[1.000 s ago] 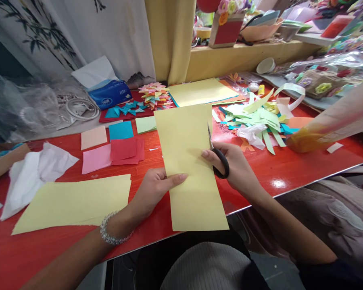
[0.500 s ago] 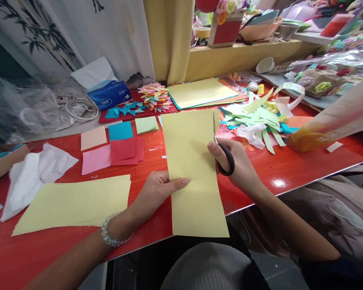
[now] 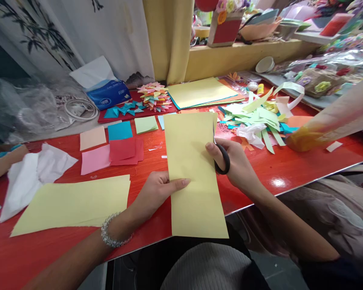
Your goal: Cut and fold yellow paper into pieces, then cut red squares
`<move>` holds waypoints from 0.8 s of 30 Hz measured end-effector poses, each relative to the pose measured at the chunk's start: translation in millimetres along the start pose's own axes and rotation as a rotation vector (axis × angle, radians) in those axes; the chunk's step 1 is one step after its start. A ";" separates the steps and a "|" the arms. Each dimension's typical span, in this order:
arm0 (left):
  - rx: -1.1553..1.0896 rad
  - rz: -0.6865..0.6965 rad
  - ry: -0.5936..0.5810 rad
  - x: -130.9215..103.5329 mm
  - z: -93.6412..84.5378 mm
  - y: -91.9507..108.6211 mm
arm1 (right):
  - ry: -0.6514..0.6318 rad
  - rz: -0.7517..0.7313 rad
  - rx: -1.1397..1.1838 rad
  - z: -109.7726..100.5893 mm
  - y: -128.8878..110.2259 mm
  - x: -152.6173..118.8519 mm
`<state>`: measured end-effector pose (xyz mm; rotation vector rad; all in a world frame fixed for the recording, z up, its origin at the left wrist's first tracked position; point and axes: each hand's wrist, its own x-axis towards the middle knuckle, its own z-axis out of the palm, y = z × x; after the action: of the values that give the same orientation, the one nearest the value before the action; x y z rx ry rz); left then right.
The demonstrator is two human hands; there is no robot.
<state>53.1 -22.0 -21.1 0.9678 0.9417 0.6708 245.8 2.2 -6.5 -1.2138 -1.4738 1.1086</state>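
Yellow paper (image 3: 190, 153), just shifted slightly rightward mid-frame, is being pinched by the left hand (image 3: 157, 189) while the right hand (image 3: 236, 161), gripping scissors (image 3: 227, 162), is seemingly cutting onward.

Left hand (image 3: 155, 189) — fingers hidden behind yellow paper (image 3: 193, 161), cardboard box (image 3: 6, 165) cut off at left edge

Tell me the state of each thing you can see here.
Large yellow rectangular paper sheet, pinched by left hand, cut partway near its right edge
Black-handled metal scissors, gripped by right hand, blade opening unclear
Blue plastic tissue pack, open, white tissue protruding
Red paper squares, flat, overlapping
Pink paper square, flat
Pale green paper strips, loosely heaped
White round cup, tipped sideways
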 end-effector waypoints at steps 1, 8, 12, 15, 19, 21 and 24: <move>0.000 -0.009 0.000 0.0 0.4 0.4 | 0.002 -0.001 0.006 0.2 -0.3 0.1; -0.014 -0.007 -0.019 1.4 0.7 -0.3 | 0.013 -0.015 -0.059 -1.5 1.1 2.1; -0.049 0.002 -0.010 3.2 -0.6 -1.5 | 0.029 -0.019 -0.074 -2.3 4.9 5.3; -0.075 0.039 0.040 4.7 -3.0 -2.4 | 0.020 -0.002 -0.004 -4.1 8.1 9.7; -0.103 0.074 0.125 6.3 -6.8 -2.4 | 0.011 0.043 0.075 -16.4 11.9 21.7; -0.120 0.086 0.177 7.0 -8.2 -0.9 | 0.006 0.095 0.100 -27.8 12.7 30.1; -0.160 0.135 0.247 8.1 -9.5 2.6 | -0.059 0.252 0.236 -46.4 11.9 42.1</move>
<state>48.1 -10.7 -24.0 0.8229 1.0270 0.9816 288.5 49.5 -5.1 -1.2294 -1.2147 1.4545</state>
